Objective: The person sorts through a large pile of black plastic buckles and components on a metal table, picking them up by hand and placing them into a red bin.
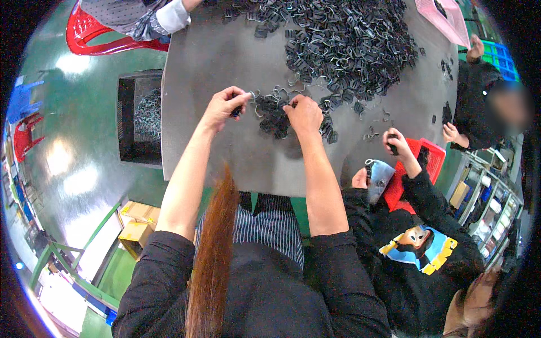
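Grey table [225, 62], bearing a large heap of black hooked pieces [352, 50] and, nearer, a smaller cluster [273, 120], the left hand [226, 108] beside it with fingers clamped on a black piece [236, 111], the right hand [306, 115] at its right edge, fingers bent, grip impossible to tell.

I log colours: buckles [349, 48] all black | wire pieces [147, 115] silvery, their crate [127, 135] black | tabletop [225, 152] plain grey | floor [90, 101] green | one basket [402, 186] red, the far tray [457, 32] pink | I read dark-and-white stripes on the apron [253, 225], dark dots on a grey sleeve [121, 17]
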### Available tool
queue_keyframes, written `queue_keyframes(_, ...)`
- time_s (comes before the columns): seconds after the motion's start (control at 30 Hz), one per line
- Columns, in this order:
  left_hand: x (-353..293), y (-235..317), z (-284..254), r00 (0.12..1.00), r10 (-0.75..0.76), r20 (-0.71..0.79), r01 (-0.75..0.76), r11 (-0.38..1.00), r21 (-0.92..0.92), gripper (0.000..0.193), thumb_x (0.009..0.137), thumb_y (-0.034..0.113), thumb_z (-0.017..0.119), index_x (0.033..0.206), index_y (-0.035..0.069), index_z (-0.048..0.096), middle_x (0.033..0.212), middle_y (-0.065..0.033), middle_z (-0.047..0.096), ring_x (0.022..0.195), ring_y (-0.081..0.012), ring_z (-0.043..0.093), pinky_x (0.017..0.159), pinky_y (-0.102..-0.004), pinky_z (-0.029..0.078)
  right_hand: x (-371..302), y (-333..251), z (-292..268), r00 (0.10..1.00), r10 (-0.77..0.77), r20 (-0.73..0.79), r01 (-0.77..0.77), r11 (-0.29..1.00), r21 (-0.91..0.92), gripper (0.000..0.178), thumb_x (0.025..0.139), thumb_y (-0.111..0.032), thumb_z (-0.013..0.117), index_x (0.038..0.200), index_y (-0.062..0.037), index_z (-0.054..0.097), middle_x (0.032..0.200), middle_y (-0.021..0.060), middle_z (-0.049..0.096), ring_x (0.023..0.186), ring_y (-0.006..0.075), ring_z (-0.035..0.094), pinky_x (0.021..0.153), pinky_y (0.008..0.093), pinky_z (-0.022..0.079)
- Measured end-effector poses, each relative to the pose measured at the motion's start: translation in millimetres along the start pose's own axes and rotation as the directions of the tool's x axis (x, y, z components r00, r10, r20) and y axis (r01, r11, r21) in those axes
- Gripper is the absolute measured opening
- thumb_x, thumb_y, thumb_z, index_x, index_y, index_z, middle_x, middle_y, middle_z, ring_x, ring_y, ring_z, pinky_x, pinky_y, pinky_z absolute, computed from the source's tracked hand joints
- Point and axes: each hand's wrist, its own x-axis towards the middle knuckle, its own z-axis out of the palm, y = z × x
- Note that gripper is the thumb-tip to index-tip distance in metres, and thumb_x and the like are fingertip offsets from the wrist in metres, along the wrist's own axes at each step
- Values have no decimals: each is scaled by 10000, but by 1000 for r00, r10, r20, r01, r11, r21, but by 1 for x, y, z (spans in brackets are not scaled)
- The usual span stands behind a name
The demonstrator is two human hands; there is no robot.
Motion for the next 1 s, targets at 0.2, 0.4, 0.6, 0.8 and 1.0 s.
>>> queue_keyframes(0.2, 6, -16, 46, 893, 427, -142, -104, 504, 857, 315, 714, 314, 715, 915, 105, 592, 818, -95, 624, 798, -265, 612, 686, -372, 481, -12, 71, -28, 907, 14, 421, -377, 471, 797, 272, 762, -220, 684, 987, -82, 618, 707, 42, 584, 582, 110, 510, 439, 213, 355)
queue_keyframes(0.4, 16, -14, 49, 953, 285, -101, -72, 538, 840, 203, 725, 254, 703, 782, 79, 617, 791, -76, 631, 789, -240, 614, 691, -360, 477, -33, 97, -38, 933, -150, 326, -343, -106, 933, 173, 821, -193, 629, 945, -81, 587, 895, 36, 601, 694, 112, 586, 444, 177, 352)
queue_keyframes(0.6, 1, 2, 50, 931, 326, -162, -37, 528, 849, 278, 733, 301, 700, 880, 85, 605, 840, -81, 637, 818, -257, 611, 714, -376, 476, 8, 76, -40, 929, 87, 360, -349, 529, 773, 173, 773, -216, 705, 874, -97, 630, 770, -14, 599, 677, 86, 579, 460, 203, 341)
queue_keyframes(0.8, -3, -13, 62, 923, 366, -117, -33, 378, 925, 366, 720, 341, 710, 940, 89, 562, 898, -82, 625, 875, -266, 608, 738, -390, 481, 1, 76, -45, 918, 85, 388, -375, 506, 777, 262, 778, -260, 705, 963, -85, 642, 847, 4, 645, 591, 89, 575, 475, 234, 374)
queue_keyframes(1.0, -14, -22, 66, 928, 361, -95, -81, 443, 893, 313, 732, 264, 707, 923, 84, 536, 900, -81, 614, 875, -273, 608, 722, -388, 482, -6, 97, -23, 980, 156, 122, -192, 602, 775, 548, 667, -118, 763, 1160, -122, 523, 908, 32, 616, 641, 110, 574, 450, 206, 387)
